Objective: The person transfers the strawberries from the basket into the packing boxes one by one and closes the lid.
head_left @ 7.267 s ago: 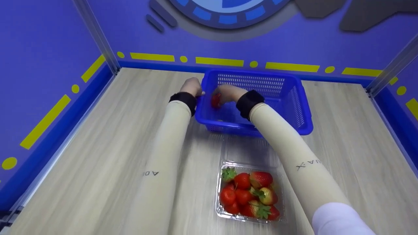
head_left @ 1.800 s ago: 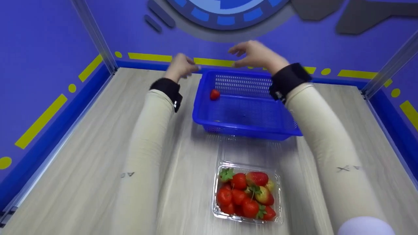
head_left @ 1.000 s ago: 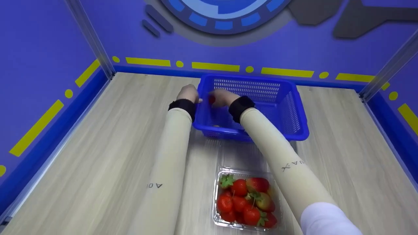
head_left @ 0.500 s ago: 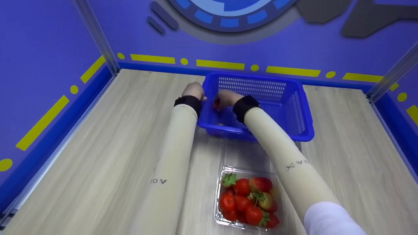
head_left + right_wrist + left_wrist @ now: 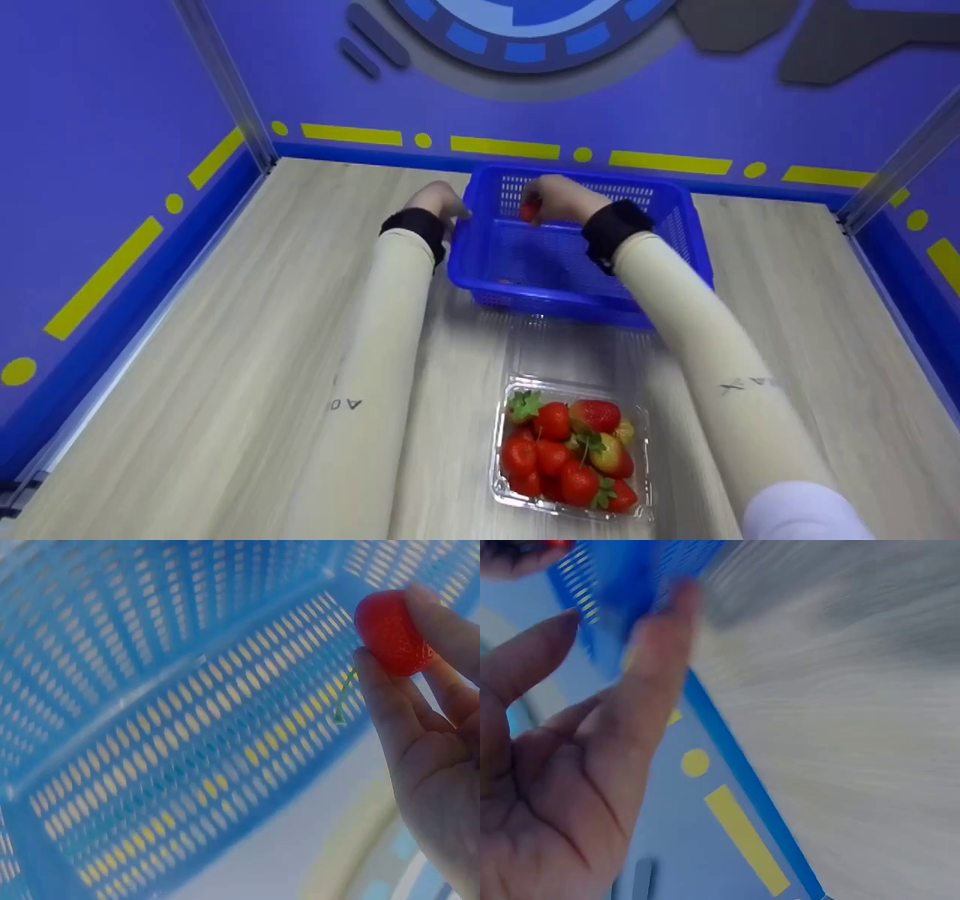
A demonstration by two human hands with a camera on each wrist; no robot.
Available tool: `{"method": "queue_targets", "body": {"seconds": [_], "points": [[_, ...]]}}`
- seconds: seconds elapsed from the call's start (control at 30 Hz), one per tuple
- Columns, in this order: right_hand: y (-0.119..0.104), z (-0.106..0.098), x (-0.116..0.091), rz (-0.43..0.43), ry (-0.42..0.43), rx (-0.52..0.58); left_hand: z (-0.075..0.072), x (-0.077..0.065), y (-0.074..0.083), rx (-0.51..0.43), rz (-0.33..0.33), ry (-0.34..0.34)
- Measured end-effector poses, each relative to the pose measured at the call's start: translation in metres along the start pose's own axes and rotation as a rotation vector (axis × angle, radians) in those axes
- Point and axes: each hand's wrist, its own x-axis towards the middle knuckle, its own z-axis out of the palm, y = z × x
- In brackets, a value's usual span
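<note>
In the right wrist view, my right hand (image 5: 442, 727) pinches a red strawberry (image 5: 394, 631) between thumb and fingers; a thin green stem hangs below it. The head view has this hand over the inside of the blue plastic basket (image 5: 555, 295), with the strawberry near its back wall. My left hand (image 5: 437, 200) is at the basket's left rim; its fingers look loosely extended beside the rim in the left wrist view, holding nothing. A clear plastic box (image 5: 504, 491) full of strawberries (image 5: 577, 481), some with green leaves, stands in front of the basket.
The box's clear lid (image 5: 570, 352) lies folded open toward the basket. All this stands on a wood-grain table (image 5: 247, 337). Blue walls with yellow markings (image 5: 505, 148) close off the back and sides.
Earlier, the strawberry lay alone in the basket's left part with both hands raised above. Since then, my right hand has grasped it and moved it up and right; my left hand has loosened at the rim.
</note>
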Motion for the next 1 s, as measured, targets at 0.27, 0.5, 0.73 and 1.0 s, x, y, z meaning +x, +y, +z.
{"method": "queue_targets", "body": {"seconds": [0.27,0.5,0.73,1.0], "points": [[0.006,-0.056,-0.047,-0.111,0.181,0.015,-0.049,-0.028,0.027,-0.067,0.234,0.093],[-0.015,-0.095,-0.117,-0.171,0.324,-0.003,-0.067,-0.078,0.033,-0.109,0.446,0.118],[-0.035,-0.084,-0.174,-0.303,0.365,-0.076,-0.055,-0.116,0.025,-0.068,0.576,0.138],[-0.046,-0.060,-0.214,-0.526,0.420,-0.166,-0.027,-0.147,0.014,-0.027,0.665,0.039]]}}
